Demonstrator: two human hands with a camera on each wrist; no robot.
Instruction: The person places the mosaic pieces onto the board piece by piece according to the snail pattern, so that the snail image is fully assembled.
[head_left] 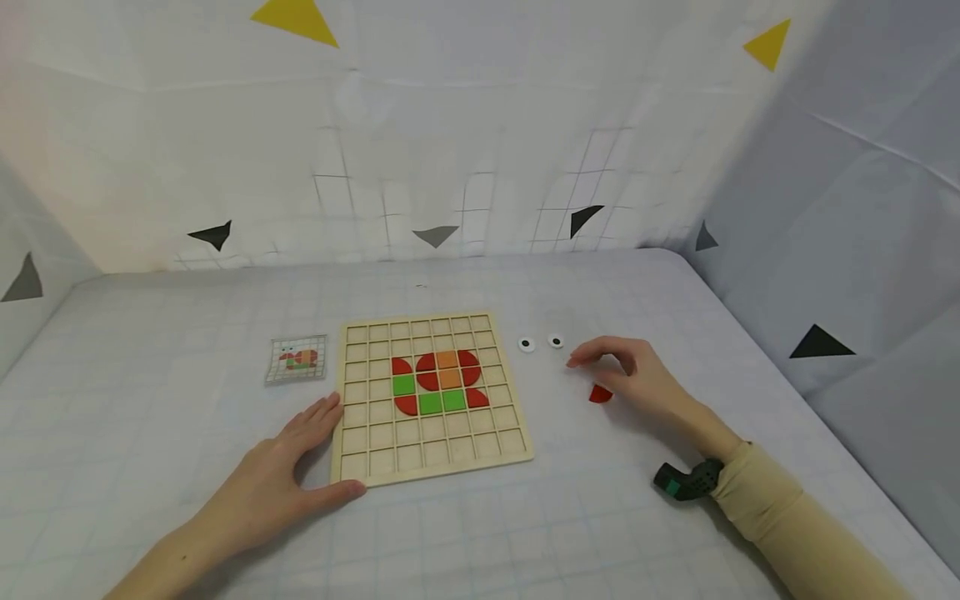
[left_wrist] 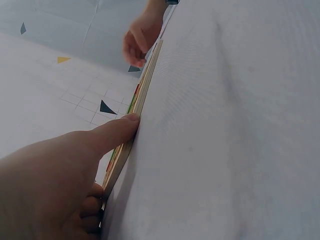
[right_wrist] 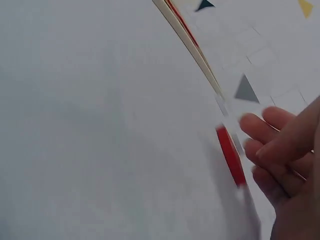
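Note:
A square wooden grid board (head_left: 375, 450) lies on the table, with red, green and orange pieces set in its middle cells. My left hand (head_left: 273, 475) rests at its near left corner, thumb against the front edge and extended fingers along the left side. Over the table to the right hovers my right hand (head_left: 637, 379), fingers loosely bent, nothing visible between them. A loose red quarter-circle piece (head_left: 600, 394) lies just below it. In the right wrist view this red piece (right_wrist: 231, 156) stands apart from the fingertips (right_wrist: 250, 122).
Two round eye pieces, a left one (head_left: 527, 344) and a right one (head_left: 555, 341), lie between the board and my right hand. A small picture card (head_left: 296, 359) with a coloured pattern on a grid lies left of the board. White cloth walls (head_left: 480, 125) surround the table.

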